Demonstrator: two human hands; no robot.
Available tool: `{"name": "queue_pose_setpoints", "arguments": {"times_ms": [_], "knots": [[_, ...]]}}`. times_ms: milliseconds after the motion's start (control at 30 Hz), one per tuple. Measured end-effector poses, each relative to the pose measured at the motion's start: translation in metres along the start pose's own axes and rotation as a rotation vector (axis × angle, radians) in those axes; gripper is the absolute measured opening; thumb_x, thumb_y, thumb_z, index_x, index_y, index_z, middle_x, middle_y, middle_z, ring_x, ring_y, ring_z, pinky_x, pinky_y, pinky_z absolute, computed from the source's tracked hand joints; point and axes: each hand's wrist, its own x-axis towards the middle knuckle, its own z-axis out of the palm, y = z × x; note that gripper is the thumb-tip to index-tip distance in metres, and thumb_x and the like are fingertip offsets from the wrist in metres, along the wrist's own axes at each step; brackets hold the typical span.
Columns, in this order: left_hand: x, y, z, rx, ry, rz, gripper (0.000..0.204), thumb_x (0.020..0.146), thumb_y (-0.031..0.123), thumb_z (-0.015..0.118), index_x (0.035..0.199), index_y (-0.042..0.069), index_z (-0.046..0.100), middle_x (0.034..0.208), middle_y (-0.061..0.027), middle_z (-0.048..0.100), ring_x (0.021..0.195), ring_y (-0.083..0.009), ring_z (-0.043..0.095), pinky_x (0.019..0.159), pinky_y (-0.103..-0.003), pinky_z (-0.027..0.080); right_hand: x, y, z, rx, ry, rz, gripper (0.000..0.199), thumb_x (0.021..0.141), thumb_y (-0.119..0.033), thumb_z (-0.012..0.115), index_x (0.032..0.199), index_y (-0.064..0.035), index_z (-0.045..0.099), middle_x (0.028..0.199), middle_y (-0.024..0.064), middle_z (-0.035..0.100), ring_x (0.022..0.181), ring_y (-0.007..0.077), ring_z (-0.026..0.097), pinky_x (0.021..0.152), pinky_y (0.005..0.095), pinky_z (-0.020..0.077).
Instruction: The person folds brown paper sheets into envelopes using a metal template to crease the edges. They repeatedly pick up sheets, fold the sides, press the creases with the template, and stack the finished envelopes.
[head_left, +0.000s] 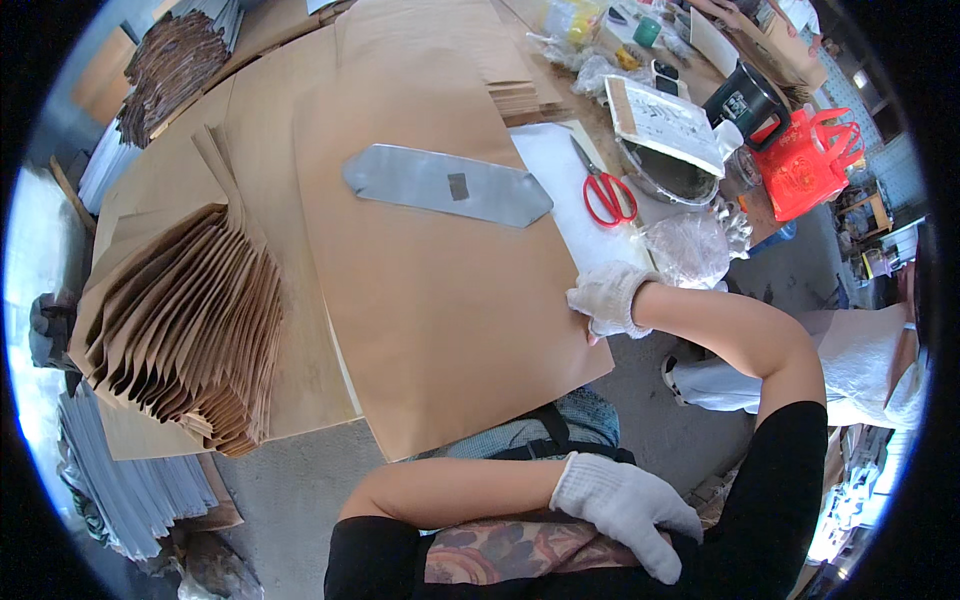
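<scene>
My right hand (608, 300), in a white knit glove with bare fingertips showing, is closed on the right edge of a large brown paper sheet (450, 310). On that sheet, toward its far part, lies a flat grey metal plate (440, 185) with tapered ends and a small dark square on it. My left hand (625, 510), also gloved in white, reaches across in front of my body near my right sleeve. Its fingers are stretched out with thumb and fingers apart, and I see nothing held in it.
A fanned stack of folded brown paper (190, 320) stands on the table's left. Red-handled scissors (608, 198), a clear plastic bag (688, 248), a bowl (670, 175) under a white board, a black mug (748, 105) and a red bag (805, 165) sit to the right. Another person (860, 370) is at right.
</scene>
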Motion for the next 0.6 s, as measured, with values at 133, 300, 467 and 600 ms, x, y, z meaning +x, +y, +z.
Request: {"name": "queue_pose_setpoints", "arguments": {"times_ms": [133, 300, 467, 600], "knots": [[0.016, -0.034, 0.0, -0.097, 0.055, 0.045, 0.096, 0.087, 0.061, 0.081, 0.146, -0.011, 0.058, 0.138, -0.0298, 0.067, 0.127, -0.032, 0.066, 0.111, -0.039, 0.05, 0.003, 0.005, 0.001, 0.025, -0.016, -0.022, 0.051, 0.079, -0.045, 0.089, 0.109, -0.006, 0.077, 0.111, 0.0173, 0.077, 0.106, 0.0404, 0.074, 0.091, 0.0492, 0.0591], [0.029, -0.057, -0.015, -0.237, -0.016, -0.042, 0.077, 0.093, 0.061, 0.076, 0.124, -0.01, 0.072, 0.115, -0.0206, 0.073, 0.108, -0.0208, 0.066, 0.099, -0.036, 0.053, 0.008, 0.006, -0.001, -0.011, -0.061, -0.029, 0.051, 0.078, -0.045, 0.089, 0.111, -0.0073, 0.08, 0.11, 0.016, 0.078, 0.105, 0.0395, 0.075, 0.091, 0.0487, 0.0595], [0.033, -0.06, -0.013, -0.401, 0.179, -0.048, 0.051, 0.109, 0.043, 0.063, 0.106, -0.007, 0.071, 0.093, 0.0, 0.064, 0.092, -0.0081, 0.056, 0.082, -0.031, 0.05, 0.011, 0.006, -0.002, 0.021, -0.083, -0.024, 0.049, 0.077, -0.043, 0.089, 0.111, -0.0081, 0.081, 0.112, 0.016, 0.079, 0.108, 0.0392, 0.075, 0.092, 0.0487, 0.0594], [0.042, -0.054, -0.009, -0.423, 0.23, -0.057, 0.048, 0.112, 0.037, 0.062, 0.094, -0.007, 0.067, 0.083, 0.0058, 0.055, 0.082, -0.0044, 0.049, 0.071, -0.032, 0.046, 0.011, 0.004, -0.002, 0.026, -0.078, -0.019, 0.044, 0.077, -0.04, 0.09, 0.107, -0.0083, 0.083, 0.104, 0.0157, 0.08, 0.103, 0.0389, 0.076, 0.09, 0.0473, 0.0603]]}}
